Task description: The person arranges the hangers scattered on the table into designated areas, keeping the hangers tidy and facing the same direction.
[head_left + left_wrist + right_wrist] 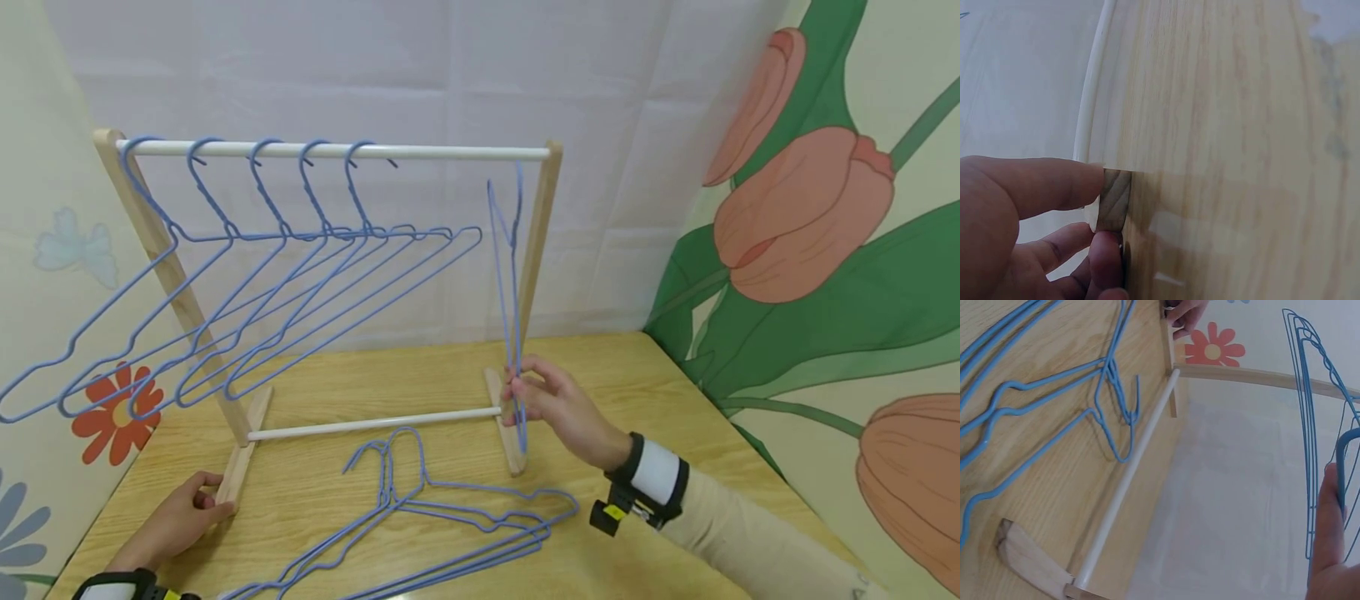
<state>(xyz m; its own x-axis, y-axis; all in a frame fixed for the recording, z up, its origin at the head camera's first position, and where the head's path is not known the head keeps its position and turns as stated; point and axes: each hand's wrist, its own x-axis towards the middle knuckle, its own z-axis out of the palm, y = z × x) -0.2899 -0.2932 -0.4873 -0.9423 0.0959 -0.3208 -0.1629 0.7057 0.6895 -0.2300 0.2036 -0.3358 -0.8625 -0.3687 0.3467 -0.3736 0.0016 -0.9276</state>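
Observation:
My right hand [558, 408] holds a blue wire hanger [516, 292] by its lower part, beside the rack's right post [542, 225]. Seen nearly edge-on, that hanger stands upright, its top close to the white top rail [442, 153]. In the right wrist view a finger [1330, 531] lies along the blue wire [1341, 469]. At the lower left, my left hand [176, 517] grips the front end of the rack's wooden left foot [242, 475]. The left wrist view shows thumb and fingers pinching the foot's squared end [1115, 200].
Several blue hangers [281, 225] hang along the left part of the rail. More blue hangers [468, 504] lie overlapping on the wooden table [645, 533] in front of the rack. A white lower bar [375, 423] joins the two feet.

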